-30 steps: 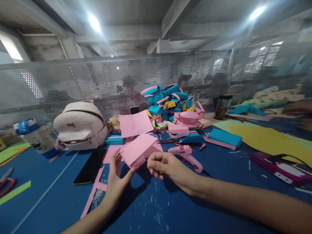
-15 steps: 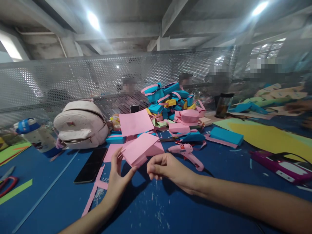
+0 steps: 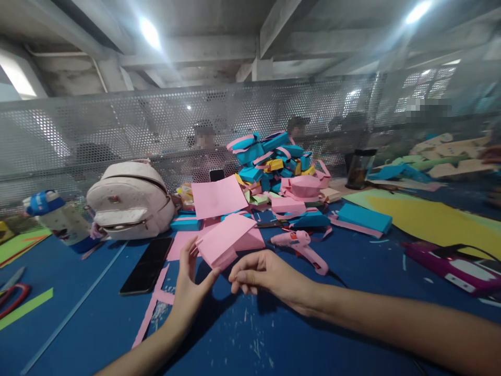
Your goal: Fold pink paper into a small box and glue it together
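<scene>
A folded pink paper box (image 3: pixel 225 240) is held up above the blue table, pinched between the thumb and fingers of my left hand (image 3: pixel 191 282). Its flaps stand partly open. My right hand (image 3: pixel 262 274) is just right of the box's lower corner, apart from it, with fingers curled together and the thumb against them; nothing shows in its grasp. To the right of that hand lies a pink glue gun (image 3: pixel 299 245). Beneath and behind the box is flat pink paper (image 3: pixel 180 247), and a pink sheet (image 3: pixel 219 197) leans at the back.
A pile of blue, pink and yellow paper pieces (image 3: pixel 270 156) rises at the back. On the left are a white backpack (image 3: pixel 131 201), a black phone (image 3: pixel 146 266), a bottle (image 3: pixel 62 222) and scissors (image 3: pixel 15 300). A purple device (image 3: pixel 450 266) and yellow sheets (image 3: pixel 430 219) lie right.
My right hand has shifted slightly left and down, and its fingers have loosened and stretched a little. My left hand and the pink box have stayed nearly still.
</scene>
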Demonstrator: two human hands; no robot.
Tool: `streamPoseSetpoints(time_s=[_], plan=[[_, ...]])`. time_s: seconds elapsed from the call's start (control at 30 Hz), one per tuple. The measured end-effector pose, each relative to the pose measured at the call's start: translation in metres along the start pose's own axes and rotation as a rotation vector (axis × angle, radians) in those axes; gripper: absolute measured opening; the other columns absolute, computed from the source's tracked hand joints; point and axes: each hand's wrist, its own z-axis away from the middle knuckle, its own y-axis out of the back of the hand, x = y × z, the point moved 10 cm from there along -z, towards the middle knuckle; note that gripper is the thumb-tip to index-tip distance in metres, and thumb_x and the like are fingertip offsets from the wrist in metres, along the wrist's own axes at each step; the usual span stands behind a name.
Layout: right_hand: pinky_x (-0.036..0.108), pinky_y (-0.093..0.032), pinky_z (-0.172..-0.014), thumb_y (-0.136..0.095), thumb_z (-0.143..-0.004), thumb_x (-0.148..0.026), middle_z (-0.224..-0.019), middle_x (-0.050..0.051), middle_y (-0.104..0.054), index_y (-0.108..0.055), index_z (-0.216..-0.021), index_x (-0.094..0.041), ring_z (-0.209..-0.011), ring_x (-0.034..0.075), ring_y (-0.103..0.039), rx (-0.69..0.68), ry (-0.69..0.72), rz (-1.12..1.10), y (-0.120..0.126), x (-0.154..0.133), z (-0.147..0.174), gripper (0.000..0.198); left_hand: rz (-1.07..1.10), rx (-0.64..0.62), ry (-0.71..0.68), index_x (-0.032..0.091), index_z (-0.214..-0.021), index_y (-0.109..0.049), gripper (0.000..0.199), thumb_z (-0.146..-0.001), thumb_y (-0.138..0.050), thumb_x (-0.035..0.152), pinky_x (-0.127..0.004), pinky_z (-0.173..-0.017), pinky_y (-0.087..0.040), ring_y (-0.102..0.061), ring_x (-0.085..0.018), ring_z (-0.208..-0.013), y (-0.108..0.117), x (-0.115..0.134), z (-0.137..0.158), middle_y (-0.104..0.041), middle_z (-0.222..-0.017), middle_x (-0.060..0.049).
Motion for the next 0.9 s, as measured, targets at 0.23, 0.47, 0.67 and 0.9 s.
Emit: streamPoseSetpoints(time_s=[0.23, 0.47, 0.67, 0.9], plan=[[0.02, -0.038, -0.054, -0.077, -0.074, -0.042, -0.07, 0.004, -0.071, -0.073, -0.075, -0.014, -0.056, 0.008, -0.054, 0.002, -0.02, 0.021, 0.002, 0.006, 0.0, 0.028, 0.007, -0.011, -0.014, 0.031, -0.133, -0.039, 0.071, -0.073, -0.076, 0.039, -0.054, -0.117, -0.023, -0.037, -0.03, -0.137, 0.0, 0.001, -0.001, -0.042, -0.144, -0.009], [0.019, -0.037, -0.052, -0.071, -0.081, -0.047, -0.068, -0.001, -0.062, -0.057, -0.077, -0.016, -0.053, 0.006, -0.049, -0.016, -0.002, 0.004, -0.004, 0.006, 0.0, 0.034, 0.013, -0.041, -0.027, 0.03, -0.136, -0.038, 0.074, -0.073, -0.076, 0.038, -0.052, -0.116, -0.026, -0.039, -0.03, -0.136, -0.006, 0.004, -0.001, -0.045, -0.142, -0.01], [0.018, -0.029, -0.045, -0.061, -0.088, -0.048, -0.061, -0.007, -0.046, -0.045, -0.075, -0.019, -0.048, 0.005, -0.041, -0.035, -0.005, -0.047, -0.012, 0.009, 0.001, 0.036, 0.009, -0.045, -0.051, 0.03, -0.135, -0.037, 0.073, -0.074, -0.076, 0.037, -0.05, -0.116, -0.028, -0.04, -0.028, -0.135, -0.007, 0.003, 0.0, -0.045, -0.141, -0.01], [0.019, -0.028, -0.042, -0.068, -0.083, -0.048, -0.066, 0.004, -0.068, -0.055, -0.074, -0.016, -0.046, 0.006, -0.051, 0.014, 0.034, 0.093, -0.009, 0.006, -0.001, 0.035, 0.014, -0.02, -0.037, 0.031, -0.134, -0.037, 0.07, -0.076, -0.075, 0.038, -0.047, -0.114, -0.03, -0.042, -0.026, -0.132, -0.005, 0.003, 0.002, -0.045, -0.141, -0.008]])
